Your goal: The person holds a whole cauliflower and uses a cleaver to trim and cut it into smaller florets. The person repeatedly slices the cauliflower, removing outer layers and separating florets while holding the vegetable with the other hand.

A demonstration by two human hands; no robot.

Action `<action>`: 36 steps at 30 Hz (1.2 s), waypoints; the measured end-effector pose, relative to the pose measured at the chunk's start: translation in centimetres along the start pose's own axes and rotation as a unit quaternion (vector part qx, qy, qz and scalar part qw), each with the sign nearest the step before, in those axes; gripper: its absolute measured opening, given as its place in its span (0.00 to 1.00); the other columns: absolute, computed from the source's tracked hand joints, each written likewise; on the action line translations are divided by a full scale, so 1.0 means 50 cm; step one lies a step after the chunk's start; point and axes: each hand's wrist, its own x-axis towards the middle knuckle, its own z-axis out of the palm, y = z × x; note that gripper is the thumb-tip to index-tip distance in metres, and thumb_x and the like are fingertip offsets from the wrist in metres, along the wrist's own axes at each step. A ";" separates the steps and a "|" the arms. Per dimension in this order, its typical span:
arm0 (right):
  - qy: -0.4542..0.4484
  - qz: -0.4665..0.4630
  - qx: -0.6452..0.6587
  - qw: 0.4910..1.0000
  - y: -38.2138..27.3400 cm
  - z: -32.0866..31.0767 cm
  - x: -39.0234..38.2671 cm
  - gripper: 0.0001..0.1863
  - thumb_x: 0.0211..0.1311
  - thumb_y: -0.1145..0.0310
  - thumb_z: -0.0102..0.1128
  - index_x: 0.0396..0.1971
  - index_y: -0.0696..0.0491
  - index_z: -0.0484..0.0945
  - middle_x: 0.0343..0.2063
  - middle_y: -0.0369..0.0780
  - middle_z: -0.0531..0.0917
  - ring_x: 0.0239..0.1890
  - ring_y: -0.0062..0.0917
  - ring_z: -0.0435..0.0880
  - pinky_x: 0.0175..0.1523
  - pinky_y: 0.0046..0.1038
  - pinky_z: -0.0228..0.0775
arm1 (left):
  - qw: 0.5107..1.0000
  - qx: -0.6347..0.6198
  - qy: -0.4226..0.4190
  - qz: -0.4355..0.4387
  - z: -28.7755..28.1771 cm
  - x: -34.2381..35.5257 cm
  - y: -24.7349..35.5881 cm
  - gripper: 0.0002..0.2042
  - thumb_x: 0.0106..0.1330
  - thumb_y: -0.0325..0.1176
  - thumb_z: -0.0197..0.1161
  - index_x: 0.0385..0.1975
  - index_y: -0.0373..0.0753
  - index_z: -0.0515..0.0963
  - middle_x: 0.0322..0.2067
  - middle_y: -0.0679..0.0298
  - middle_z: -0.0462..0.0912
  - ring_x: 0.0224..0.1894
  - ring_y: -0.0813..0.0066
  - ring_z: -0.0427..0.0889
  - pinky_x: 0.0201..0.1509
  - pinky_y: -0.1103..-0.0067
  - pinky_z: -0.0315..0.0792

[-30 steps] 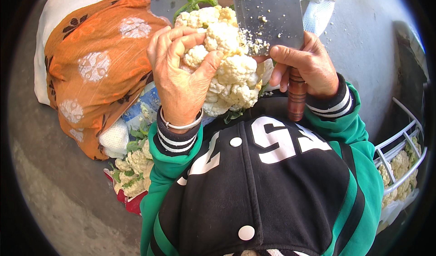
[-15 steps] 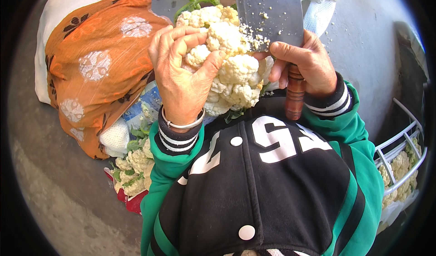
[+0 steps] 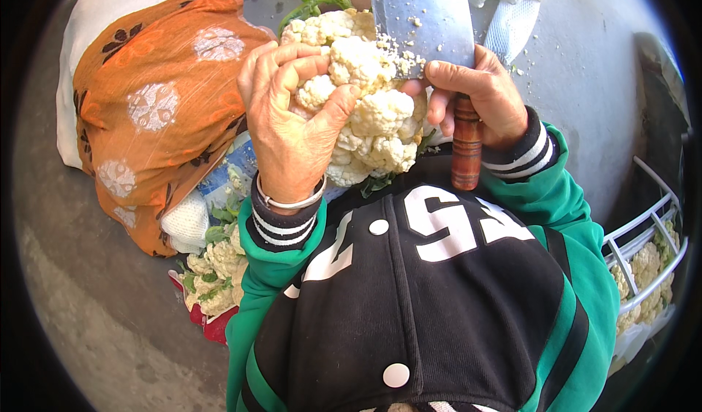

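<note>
A large cauliflower [image 3: 384, 112] with pale yellowish florets is in front of my chest. My left hand [image 3: 292, 112] grips its left side, thumb and fingers bent over the florets. In my right hand [image 3: 482, 94] is a cleaver [image 3: 428, 21] with a broad grey blade and a turned reddish-brown wooden handle. The blade's left edge meets the florets at the upper right of the head. White crumbs stick to the blade and lie along that edge. My right thumb presses on the lower blade, and the handle points down toward me.
Orange patterned cloth [image 3: 157, 112] bulges at the left. Below it lie more cauliflowers [image 3: 219, 273] with green leaves on something red. At the right, a white rack [image 3: 643, 247] holds further cauliflowers. Crumbs dot the grey floor [image 3: 578, 68] beyond my right hand.
My right hand and the cleaver have moved left, bringing the blade further over the cauliflower's right side. The left hand and the cauliflower have shifted only slightly.
</note>
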 end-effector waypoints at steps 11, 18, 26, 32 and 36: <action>-0.067 -0.008 -0.002 0.998 -0.001 -0.031 0.041 0.07 0.67 0.74 0.57 0.36 0.62 0.80 0.32 0.45 0.88 0.19 0.21 0.85 0.20 0.19 0.76 | 1.000 0.002 -0.003 -0.005 -0.003 0.004 -0.001 0.16 0.47 0.29 0.76 0.34 0.36 0.78 0.43 0.61 0.79 0.55 0.56 0.70 0.62 0.63 0.64; -0.095 0.000 0.046 0.994 0.013 -0.039 0.043 0.08 0.67 0.73 0.57 0.35 0.62 0.81 0.29 0.43 0.88 0.16 0.19 0.81 0.16 0.18 0.71 | 1.000 0.007 -0.011 0.005 -0.001 0.004 -0.003 0.16 0.47 0.28 0.75 0.36 0.36 0.79 0.44 0.61 0.79 0.55 0.55 0.70 0.62 0.63 0.64; -0.078 0.018 0.012 0.997 0.008 -0.043 0.024 0.06 0.67 0.72 0.59 0.34 0.60 0.79 0.27 0.41 0.87 0.13 0.18 0.78 0.13 0.17 0.63 | 1.000 0.005 0.000 0.006 0.003 0.001 0.001 0.16 0.48 0.28 0.75 0.37 0.36 0.79 0.44 0.60 0.78 0.56 0.54 0.70 0.62 0.62 0.64; -0.100 0.015 0.050 0.994 0.014 -0.041 0.035 0.05 0.67 0.72 0.58 0.35 0.59 0.78 0.27 0.41 0.87 0.11 0.18 0.76 0.13 0.17 0.62 | 1.000 0.014 -0.006 0.023 -0.001 0.002 0.003 0.16 0.48 0.28 0.75 0.36 0.36 0.79 0.44 0.60 0.79 0.56 0.54 0.70 0.62 0.62 0.64; -0.094 0.030 0.050 0.994 0.012 -0.039 0.028 0.05 0.67 0.73 0.58 0.34 0.58 0.78 0.27 0.42 0.87 0.11 0.19 0.75 0.14 0.17 0.63 | 1.000 0.015 0.004 0.019 0.002 0.001 0.004 0.16 0.47 0.28 0.75 0.36 0.36 0.79 0.44 0.61 0.79 0.56 0.54 0.70 0.62 0.62 0.64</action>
